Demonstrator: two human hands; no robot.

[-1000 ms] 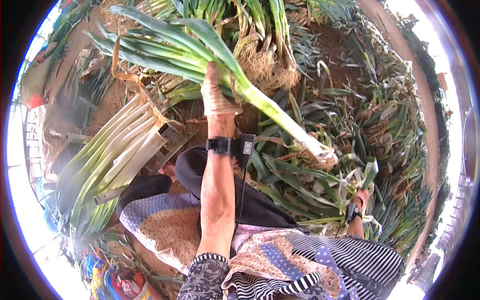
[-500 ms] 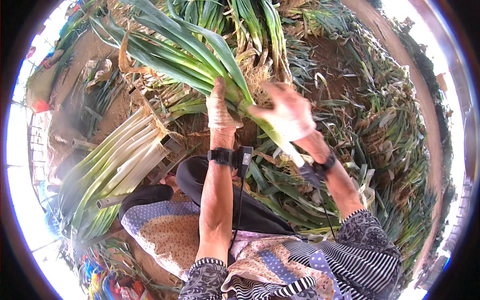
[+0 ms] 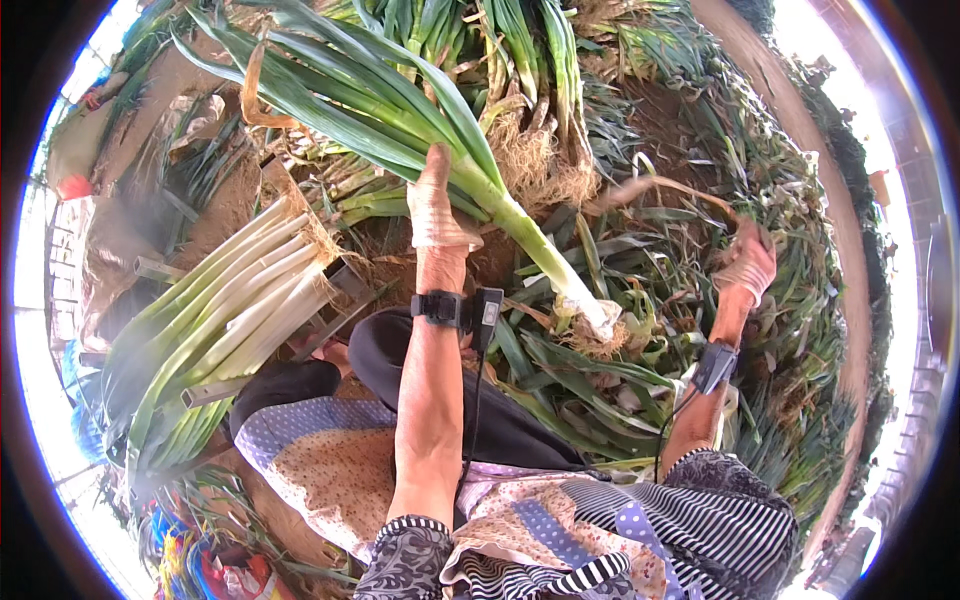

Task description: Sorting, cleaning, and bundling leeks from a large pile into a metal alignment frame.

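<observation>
My left hand [image 3: 438, 208], closed, grips a leek [image 3: 535, 242] where its green leaves meet the pale stem. The leaves fan out to the upper left, while the root end [image 3: 598, 320] slants down to the right. Well apart from the leek is my right hand [image 3: 746, 262], its fingers closed on a withered leaf [image 3: 692, 186] that trails up and leftward in a thin, partly blurred strip. Both hands look wrapped in pale cloth or thin gloves. Bands with small devices sit on both wrists.
On my left, a metal frame [image 3: 348, 285] holds a row of trimmed leeks [image 3: 225, 315]. Untrimmed leeks with tangled roots [image 3: 530, 150] lie ahead. Stripped leaves [image 3: 790, 330] are heaped to the right. Colourful ties or bags [image 3: 215, 560] lie at lower left.
My right hand has swung right, away from the leek's stem, and a withered leaf now trails from it. The root end of the leek shows. My left hand keeps its grip.
</observation>
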